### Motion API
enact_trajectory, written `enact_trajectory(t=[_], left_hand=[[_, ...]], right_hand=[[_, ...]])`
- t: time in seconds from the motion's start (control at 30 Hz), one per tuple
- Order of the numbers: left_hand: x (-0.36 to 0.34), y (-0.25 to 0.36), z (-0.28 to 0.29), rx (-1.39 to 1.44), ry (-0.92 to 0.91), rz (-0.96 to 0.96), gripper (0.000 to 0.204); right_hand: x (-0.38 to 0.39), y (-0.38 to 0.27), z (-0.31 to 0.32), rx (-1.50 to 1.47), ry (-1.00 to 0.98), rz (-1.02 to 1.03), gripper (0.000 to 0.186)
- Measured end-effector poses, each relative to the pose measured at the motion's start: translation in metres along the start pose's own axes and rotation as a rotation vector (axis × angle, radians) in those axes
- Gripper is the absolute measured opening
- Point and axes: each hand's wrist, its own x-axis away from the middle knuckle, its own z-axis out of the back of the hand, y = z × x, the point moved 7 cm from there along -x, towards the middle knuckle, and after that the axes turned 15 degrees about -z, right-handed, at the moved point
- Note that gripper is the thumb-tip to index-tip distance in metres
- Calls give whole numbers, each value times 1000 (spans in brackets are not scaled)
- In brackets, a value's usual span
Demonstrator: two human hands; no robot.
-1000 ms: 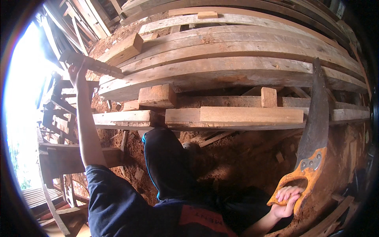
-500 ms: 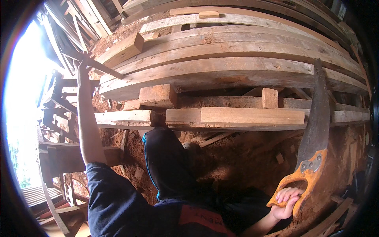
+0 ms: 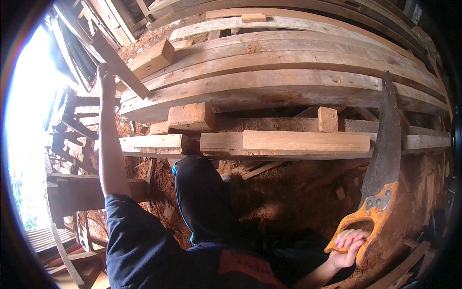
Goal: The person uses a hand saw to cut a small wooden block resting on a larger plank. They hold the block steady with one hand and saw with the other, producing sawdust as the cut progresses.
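Orange on its handle and dark along its blade, a handsaw [image 3: 384, 159] was at the person's right, its tip pointing away from the body and overlapping the long beams [image 3: 260, 79] in view; whether it touched them could not be told. The right hand [image 3: 350, 244] was curled through the handle's opening, fingers folded around the grip. Far to the left, the outstretched left hand [image 3: 105, 73] was closed at the edge of a short board [image 3: 118, 62], though its exact finger placement was too small to tell. That board slanted, its nearer end at the left end of the beams. A wooden block [image 3: 191, 117] lay between the beams and a pale plank [image 3: 305, 140] near the person's knee [image 3: 195, 168].
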Motion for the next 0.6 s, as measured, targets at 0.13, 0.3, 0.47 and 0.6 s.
enact_trajectory(t=[0.13,0.3,0.47,0.6], left_hand=[[2,8,5,28,39,8,33],[7,14,4,-6,36,63,33],[5,13,12,-32,21,11,33],[9,10,10,53,29,65,31]], right_hand=[[0,-1,-1,9,-7,-12,26],[0,-1,-3,12,-13,-31,27],[0,0,-3,18,0,1,23],[-1,-2,-4,20,-2,1,22]])
